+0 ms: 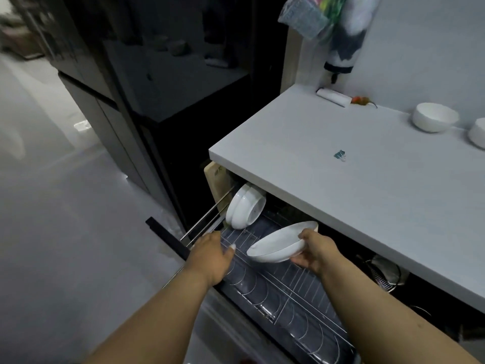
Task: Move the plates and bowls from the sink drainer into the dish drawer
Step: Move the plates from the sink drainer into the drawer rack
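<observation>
Nearest the viewer, both forearms reach down into the pulled-out dish drawer (275, 298), whose wire rack carries rows of upright dividers meant to keep dishes on edge. The left hand (212, 254) rests on the rack's front corner rail with fingers loosely extended and holding nothing — probably steadying the drawer. The right hand (313, 252) grips the rim of a shallow white plate (279, 244), thumb over the upper edge and fingers curled beneath; the plate is tilted, its low end just above the wires, an angle suited to slipping it between two dividers. Farther back, two white dishes (245, 207) already stand on edge at the rack's far end, beside what appears to be a wooden board (214, 179) — the dim light leaves this uncertain. On the countertop (341, 200) beyond, two white bowls (434, 117) sit inverted, awaiting transfer.
</observation>
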Demonstrator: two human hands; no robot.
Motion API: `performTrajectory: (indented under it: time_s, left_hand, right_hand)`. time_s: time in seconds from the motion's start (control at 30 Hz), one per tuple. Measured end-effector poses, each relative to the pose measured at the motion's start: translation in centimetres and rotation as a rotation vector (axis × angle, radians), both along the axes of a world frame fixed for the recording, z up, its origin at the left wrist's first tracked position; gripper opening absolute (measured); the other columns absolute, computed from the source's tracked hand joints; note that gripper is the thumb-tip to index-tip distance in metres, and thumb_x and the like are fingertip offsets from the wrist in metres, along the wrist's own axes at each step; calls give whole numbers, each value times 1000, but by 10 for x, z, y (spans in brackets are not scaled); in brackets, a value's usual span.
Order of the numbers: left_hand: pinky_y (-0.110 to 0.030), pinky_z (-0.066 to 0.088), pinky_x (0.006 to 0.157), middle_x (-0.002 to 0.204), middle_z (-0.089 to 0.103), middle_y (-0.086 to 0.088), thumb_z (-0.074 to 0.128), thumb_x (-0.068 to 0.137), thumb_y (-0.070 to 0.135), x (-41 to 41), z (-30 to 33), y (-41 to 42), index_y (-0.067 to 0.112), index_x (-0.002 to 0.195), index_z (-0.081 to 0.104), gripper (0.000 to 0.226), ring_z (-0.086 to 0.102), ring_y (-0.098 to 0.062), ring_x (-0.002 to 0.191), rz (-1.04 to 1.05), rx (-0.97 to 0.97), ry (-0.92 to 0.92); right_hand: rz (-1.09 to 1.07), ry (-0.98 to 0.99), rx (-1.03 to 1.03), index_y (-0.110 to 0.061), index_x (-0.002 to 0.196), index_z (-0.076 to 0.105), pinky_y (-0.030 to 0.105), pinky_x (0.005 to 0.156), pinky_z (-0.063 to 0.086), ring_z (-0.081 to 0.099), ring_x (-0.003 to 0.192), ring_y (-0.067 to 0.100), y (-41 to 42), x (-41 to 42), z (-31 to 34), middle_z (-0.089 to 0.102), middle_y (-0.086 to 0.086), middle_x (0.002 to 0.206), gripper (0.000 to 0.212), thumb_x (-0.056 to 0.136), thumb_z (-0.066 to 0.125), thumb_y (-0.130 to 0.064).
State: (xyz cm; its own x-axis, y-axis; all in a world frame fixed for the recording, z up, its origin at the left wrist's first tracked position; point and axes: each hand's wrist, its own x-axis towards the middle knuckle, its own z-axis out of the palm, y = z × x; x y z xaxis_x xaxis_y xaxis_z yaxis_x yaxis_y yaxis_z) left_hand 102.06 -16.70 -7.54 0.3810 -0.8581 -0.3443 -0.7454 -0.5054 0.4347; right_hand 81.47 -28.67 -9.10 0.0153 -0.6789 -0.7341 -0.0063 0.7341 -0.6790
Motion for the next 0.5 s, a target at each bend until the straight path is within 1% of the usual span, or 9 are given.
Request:
performTrajectory:
  time_s: [0.03, 0.07, 0.17, 0.2, 0.3, 0.37, 0.43, 0.5]
  left_hand:
    - [-36, 27, 113, 146, 40, -11, 41, 96, 47, 3, -5, -6, 11, 142, 37, 59, 29, -27, 138, -13, 14, -3]
    - [-37, 27, 113, 147, 40, -12, 40, 96, 47, 6, -10, -11, 11, 142, 36, 59, 29, -28, 138, -26, 35, -3]
    - [-41, 36, 108, 145, 41, -11, 40, 96, 47, 14, -28, -24, 13, 141, 36, 57, 38, -28, 132, -60, 83, 5]
    - [-41, 37, 107, 144, 41, -11, 40, 96, 47, 17, -33, -27, 14, 140, 36, 55, 39, -28, 131, -70, 94, 8]
    - [-39, 31, 113, 150, 35, -10, 38, 97, 46, 21, -45, -33, 15, 147, 27, 59, 32, -27, 138, -122, 130, -31]
    - [-38, 26, 115, 152, 33, -10, 35, 98, 47, 24, -49, -36, 15, 150, 20, 62, 28, -26, 141, -175, 144, -104]
    - [-39, 29, 114, 151, 35, -9, 34, 98, 49, 26, -51, -38, 16, 150, 18, 64, 32, -26, 139, -217, 150, -159]
    - [-40, 37, 108, 148, 39, -9, 33, 96, 52, 27, -53, -38, 18, 148, 20, 64, 40, -25, 133, -239, 172, -192]
  right_hand:
    - [2, 10, -3, -2, 126, 45, 38, 49, 57, 64, 85, 36, -6, 5, -4, 60, 23, 113, 43, 85, 55, -8]
    - [6, 19, -9, -3, 125, 46, 39, 50, 57, 64, 85, 35, -13, 10, -8, 60, 22, 113, 41, 85, 55, -7]
    - [13, 33, -25, -6, 115, 48, 38, 49, 56, 64, 74, 29, -29, 24, -18, 62, 16, 96, 29, 87, 54, -3]
    - [19, 43, -29, -7, 114, 49, 38, 50, 55, 64, 73, 28, -34, 28, -22, 63, 16, 96, 28, 87, 54, -3]
    - [39, 51, -46, -8, 124, 47, 42, 56, 58, 64, 75, 28, -47, 41, -35, 62, 19, 111, 41, 85, 56, -3]
    - [54, 57, -51, -7, 128, 44, 47, 62, 58, 63, 77, 28, -56, 50, -42, 60, 18, 115, 45, 86, 57, -3]
    - [82, 79, -58, -7, 129, 44, 50, 67, 58, 63, 81, 30, -64, 59, -48, 59, 19, 116, 45, 86, 58, -4]
    - [101, 112, -50, -6, 127, 45, 51, 69, 58, 62, 80, 32, -71, 68, -54, 59, 20, 112, 43, 86, 59, -5]
